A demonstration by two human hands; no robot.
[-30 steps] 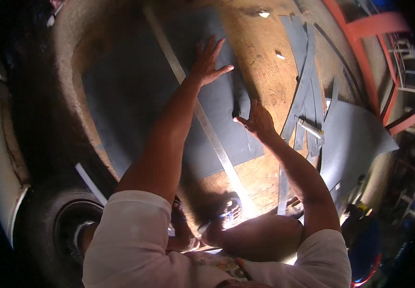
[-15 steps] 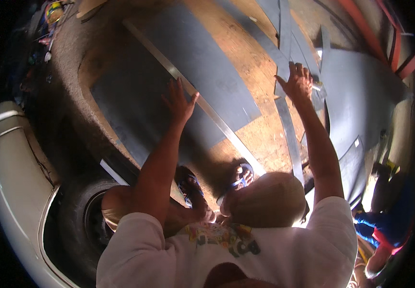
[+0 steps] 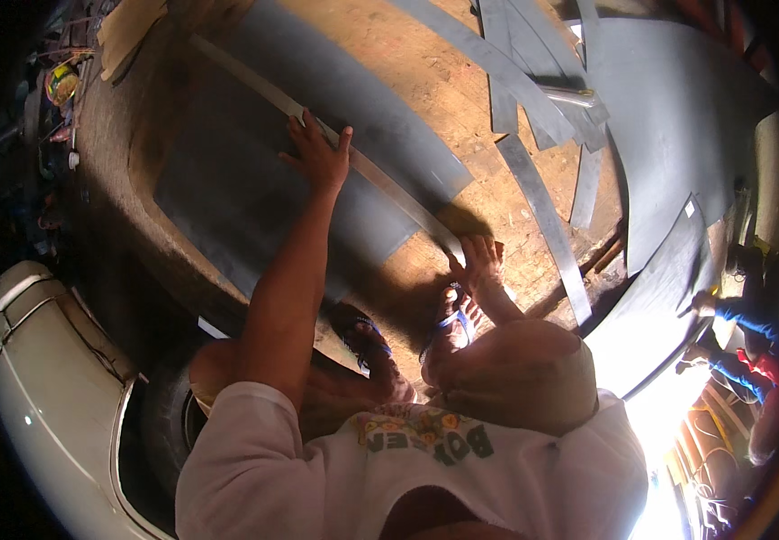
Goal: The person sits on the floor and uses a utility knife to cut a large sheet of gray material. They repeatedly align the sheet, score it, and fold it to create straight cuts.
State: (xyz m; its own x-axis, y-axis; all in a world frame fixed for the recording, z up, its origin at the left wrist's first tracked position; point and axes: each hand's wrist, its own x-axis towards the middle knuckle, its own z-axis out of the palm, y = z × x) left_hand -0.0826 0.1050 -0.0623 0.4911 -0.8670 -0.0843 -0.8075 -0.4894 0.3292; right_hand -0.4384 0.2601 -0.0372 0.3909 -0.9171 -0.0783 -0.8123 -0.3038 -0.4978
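Hands (image 3: 320,162) outspread on long metal straightedge (image 3: 391,191)

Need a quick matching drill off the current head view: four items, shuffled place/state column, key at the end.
Column 1
1. Left hand
2. Right hand
3. Metal straightedge
4. Vehicle body

Column 2
A. Pale, at the lower left of the picture
B. Long and thin, lying slantwise across the dark grey sheet
C. Fingers spread, partway along the metal straightedge
D. Low, at the metal straightedge's end nearest the person

Pairs: 1-C, 2-D, 3-B, 4-A
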